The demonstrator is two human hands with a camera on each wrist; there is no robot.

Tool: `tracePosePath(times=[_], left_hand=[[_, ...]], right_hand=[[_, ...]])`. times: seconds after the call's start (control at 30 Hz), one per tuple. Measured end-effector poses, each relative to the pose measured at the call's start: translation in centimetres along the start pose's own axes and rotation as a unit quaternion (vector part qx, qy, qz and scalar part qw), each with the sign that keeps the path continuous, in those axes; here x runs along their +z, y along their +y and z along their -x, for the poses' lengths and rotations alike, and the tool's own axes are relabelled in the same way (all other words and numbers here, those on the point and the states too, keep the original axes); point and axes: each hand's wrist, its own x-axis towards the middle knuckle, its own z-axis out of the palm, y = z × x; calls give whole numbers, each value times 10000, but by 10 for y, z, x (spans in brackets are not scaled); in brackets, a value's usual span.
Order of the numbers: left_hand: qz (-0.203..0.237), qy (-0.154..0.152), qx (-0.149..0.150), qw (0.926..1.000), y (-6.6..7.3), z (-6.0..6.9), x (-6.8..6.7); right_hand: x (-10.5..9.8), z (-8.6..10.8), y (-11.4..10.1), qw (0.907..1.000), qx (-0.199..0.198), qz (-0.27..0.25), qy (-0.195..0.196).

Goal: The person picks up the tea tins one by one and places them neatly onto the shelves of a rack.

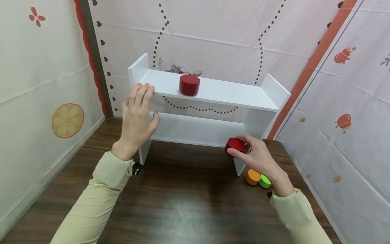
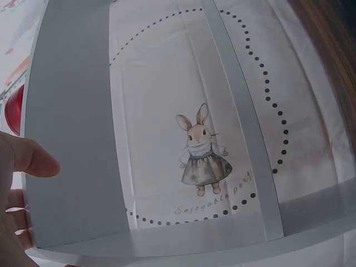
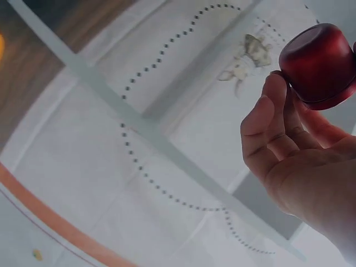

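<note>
My right hand (image 1: 257, 154) pinches a red round container (image 1: 235, 145) between thumb and fingers, in front of the right end of the lower shelf. In the right wrist view the same hand (image 3: 300, 150) grips the glossy red container (image 3: 320, 64). A second red container (image 1: 189, 85) stands on the top board of the white shelf unit (image 1: 231, 93), left of its middle. My left hand (image 1: 137, 118), fingers spread and extended, has its fingertips at the top board's left front edge. In the left wrist view, part of that hand (image 2: 19, 183) shows beside the grey-looking board (image 2: 75, 122).
An orange round piece (image 1: 253, 177) and a green one (image 1: 264, 181) sit side by side on the dark wooden table (image 1: 179, 203), by the shelf's right leg. Patterned cloth (image 1: 213, 37) hangs behind and at both sides. The lower shelf board (image 1: 195, 130) spans between the side panels.
</note>
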Motion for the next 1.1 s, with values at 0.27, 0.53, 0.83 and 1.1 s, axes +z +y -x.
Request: tracePosePath(times=[0.27,0.53,0.83,1.1], left_hand=[[42,79,-8,10000,-1,1,1],[62,74,-22,10000,-1,2,1],[47,81,-3,10000,-1,1,1],[60,55,9,10000,-1,1,1]], right_hand=[[-15,-11,-25,9998,-183,11,118],[-29,-25,-50,9977,-583,54,354],[-47,-46,-73,9934,-929,141,651],[-60,-64,-85,9923,-792,-129,943]])
